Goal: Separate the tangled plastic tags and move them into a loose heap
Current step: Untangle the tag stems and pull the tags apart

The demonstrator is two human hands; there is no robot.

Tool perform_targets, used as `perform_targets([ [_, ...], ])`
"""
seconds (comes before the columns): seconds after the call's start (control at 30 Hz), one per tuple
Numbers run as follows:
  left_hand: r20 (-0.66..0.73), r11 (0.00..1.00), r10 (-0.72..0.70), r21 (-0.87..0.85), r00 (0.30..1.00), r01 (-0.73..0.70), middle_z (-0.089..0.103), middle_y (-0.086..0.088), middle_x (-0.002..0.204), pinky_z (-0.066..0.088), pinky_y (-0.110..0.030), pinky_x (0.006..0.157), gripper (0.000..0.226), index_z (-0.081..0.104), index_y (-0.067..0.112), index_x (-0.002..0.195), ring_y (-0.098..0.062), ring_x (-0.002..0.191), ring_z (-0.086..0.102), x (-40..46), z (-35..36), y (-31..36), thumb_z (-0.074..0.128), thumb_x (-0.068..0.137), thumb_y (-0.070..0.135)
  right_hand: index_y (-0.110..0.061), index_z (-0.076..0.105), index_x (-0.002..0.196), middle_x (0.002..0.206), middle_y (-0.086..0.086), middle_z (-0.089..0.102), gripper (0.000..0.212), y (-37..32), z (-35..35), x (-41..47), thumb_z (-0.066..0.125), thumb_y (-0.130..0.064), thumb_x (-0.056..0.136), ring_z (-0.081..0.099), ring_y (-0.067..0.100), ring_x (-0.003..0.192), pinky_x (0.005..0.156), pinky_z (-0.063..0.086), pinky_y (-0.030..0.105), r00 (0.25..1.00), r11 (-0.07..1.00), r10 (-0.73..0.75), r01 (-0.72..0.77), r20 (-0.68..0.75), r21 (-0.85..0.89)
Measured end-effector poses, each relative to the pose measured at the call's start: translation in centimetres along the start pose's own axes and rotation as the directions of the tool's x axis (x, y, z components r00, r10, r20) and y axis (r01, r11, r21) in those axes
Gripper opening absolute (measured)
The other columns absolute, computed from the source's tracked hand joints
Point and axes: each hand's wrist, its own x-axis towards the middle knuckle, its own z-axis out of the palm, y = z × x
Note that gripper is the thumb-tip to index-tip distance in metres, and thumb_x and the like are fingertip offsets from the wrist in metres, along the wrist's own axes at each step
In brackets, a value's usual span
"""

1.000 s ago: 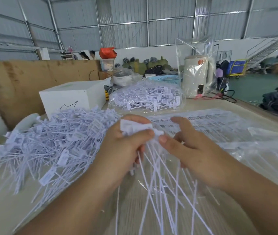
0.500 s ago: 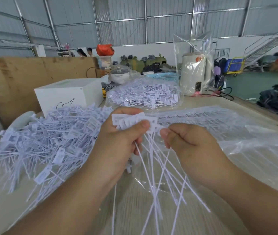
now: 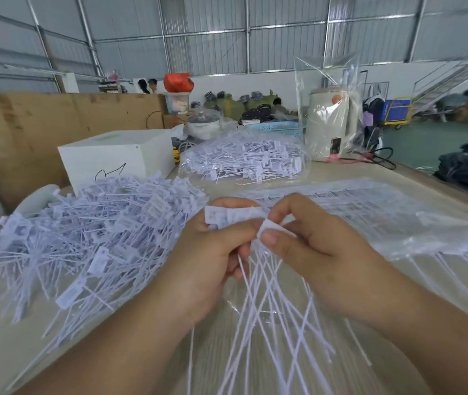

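My left hand (image 3: pixel 210 258) grips a bunch of white plastic tags (image 3: pixel 228 216) by their flat heads, and their long thin tails (image 3: pixel 267 315) hang down and fan out over the table. My right hand (image 3: pixel 309 249) pinches the head of one tag (image 3: pixel 272 227) at the right end of that bunch, thumb against forefinger. A big loose heap of separated tags (image 3: pixel 84 238) lies on the table to the left of my hands.
A clear bag of tags (image 3: pixel 244 161) lies beyond my hands, and flat plastic sheets of tags (image 3: pixel 355 212) spread to the right. A white box (image 3: pixel 116 158) stands at the back left, a bagged kettle (image 3: pixel 327 129) at the back right. Cardboard lines the left.
My right hand has come up from the tails to the tag heads and now pinches one. My left hand keeps its grip on the bunch.
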Motion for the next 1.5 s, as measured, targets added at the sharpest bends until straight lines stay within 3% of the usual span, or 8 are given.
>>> perform_targets([
  [0.17,0.057,1.0,-0.008,0.003,0.998,0.008,0.045,-0.001,0.044,0.033,-0.019,0.036,0.017,0.073,0.028,0.072,-0.007,0.033,0.038,-0.1,-0.2,0.1,0.071,0.065,0.013,-0.04,0.05,0.106,0.054,-0.013,0.046,0.023,0.7,-0.8,0.0,0.06,-0.049,0.087,0.039,0.009,0.05,0.049,0.033,0.022,0.99,0.991,0.105,-0.112,0.099,0.07],
  [0.4,0.102,0.989,-0.105,-0.094,0.989,0.115,0.04,-0.001,0.044,0.031,-0.016,0.036,0.023,0.072,0.023,0.077,-0.007,0.033,0.032,-0.4,0.0,0.0,0.081,0.061,0.008,-0.038,0.064,0.088,0.054,-0.018,0.054,0.007,0.4,-1.3,0.0,0.058,-0.042,0.087,0.041,0.006,0.051,0.052,0.033,0.017,0.987,0.992,0.058,-0.073,0.153,0.099],
  [0.63,0.144,0.985,-0.133,-0.091,0.981,0.147,0.045,0.004,0.044,0.032,-0.015,0.036,0.019,0.072,0.027,0.071,-0.004,0.032,0.036,-0.4,0.0,0.2,0.079,0.06,0.013,-0.037,0.059,0.099,0.051,-0.01,0.045,0.011,1.0,-1.0,-0.2,0.066,-0.036,0.091,0.041,0.016,0.052,0.052,0.034,0.037,0.99,0.992,0.106,-0.112,0.096,0.051],
  [0.8,0.078,0.986,-0.112,-0.114,0.991,0.12,0.041,0.003,0.041,0.033,-0.015,0.039,0.036,0.071,0.022,0.077,-0.005,0.032,0.036,-0.3,0.1,0.5,0.082,0.052,-0.002,-0.03,0.063,0.108,0.092,-0.001,0.074,0.026,0.2,-0.9,-0.2,0.071,-0.032,0.083,0.071,0.019,0.083,0.081,0.054,0.043,0.981,0.974,0.08,-0.114,0.174,0.198],
  [0.93,-0.066,0.981,-0.073,-0.185,0.995,0.059,0.039,0.001,0.042,0.027,-0.014,0.033,0.028,0.067,0.02,0.079,-0.006,0.031,0.029,0.1,-0.2,0.9,0.076,0.053,0.014,-0.024,0.067,0.087,0.066,-0.003,0.062,0.024,0.2,-2.0,0.0,0.062,-0.047,0.084,0.046,0.022,0.053,0.054,0.038,0.035,0.982,0.981,0.171,-0.177,0.081,0.077],
  [1.07,-0.073,0.994,0.019,-0.11,0.997,-0.027,0.046,0.005,0.042,0.031,-0.016,0.033,0.019,0.069,0.024,0.073,-0.005,0.031,0.036,-0.1,-0.1,1.0,0.075,0.058,0.015,-0.023,0.063,0.065,0.056,-0.006,0.056,0.035,0.4,-2.3,0.0,0.054,-0.034,0.097,0.046,0.012,0.05,0.055,0.036,0.031,0.971,0.974,0.219,-0.224,0.095,0.041],
  [1.3,-0.092,1.0,0.009,-0.018,0.996,-0.011,0.061,0.004,0.055,0.038,-0.017,0.038,0.027,0.069,0.026,0.073,-0.007,0.04,0.048,0.1,-0.4,0.7,0.08,0.049,0.017,-0.02,0.059,0.062,0.056,-0.008,0.053,0.036,0.4,-1.8,0.0,0.057,-0.034,0.095,0.047,0.019,0.058,0.055,0.035,0.032,0.949,0.958,0.273,-0.283,0.156,0.046],
  [1.5,-0.203,0.987,-0.034,-0.158,0.979,0.002,0.051,0.006,0.046,0.035,-0.016,0.035,0.034,0.064,0.02,0.083,-0.004,0.036,0.039,0.3,0.8,0.6,0.075,0.053,0.012,-0.007,0.049,0.063,0.058,0.006,0.038,0.039,0.0,-1.1,0.0,0.055,-0.026,0.097,0.037,0.017,0.054,0.051,0.032,0.027,0.988,0.99,0.135,-0.132,-0.071,0.046],
])
